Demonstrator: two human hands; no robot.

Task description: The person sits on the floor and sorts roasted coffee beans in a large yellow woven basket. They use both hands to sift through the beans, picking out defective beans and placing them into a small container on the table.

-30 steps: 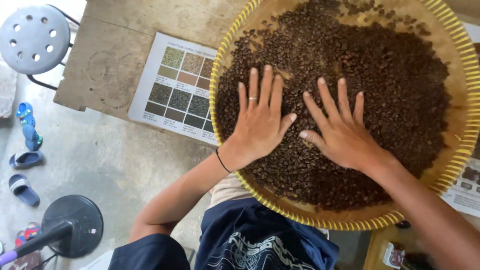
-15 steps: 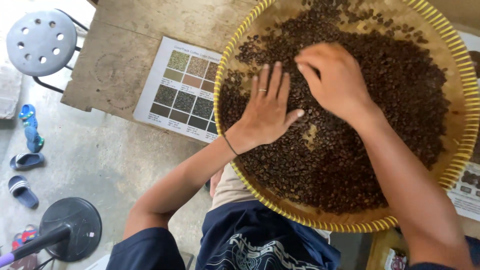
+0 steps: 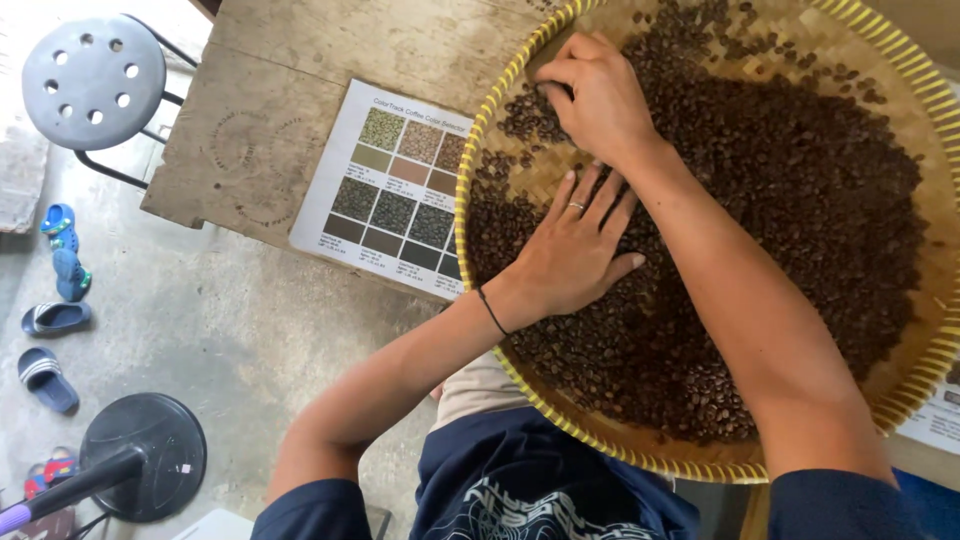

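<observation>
Beans [image 3: 800, 200] under both hands | left hand [image 3: 575, 255] flat, released | right hand [image 3: 600, 95] pinching beans

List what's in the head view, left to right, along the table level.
Grey stool → wooden table → colour chart sheet → left hand flat on the beans → dark beans → tray rim.

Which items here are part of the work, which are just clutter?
In use: left hand flat on coffee beans; right hand at far-left beans; woven tray; colour chart.

Lying about: grey stool, sandals, black stand base.
</observation>
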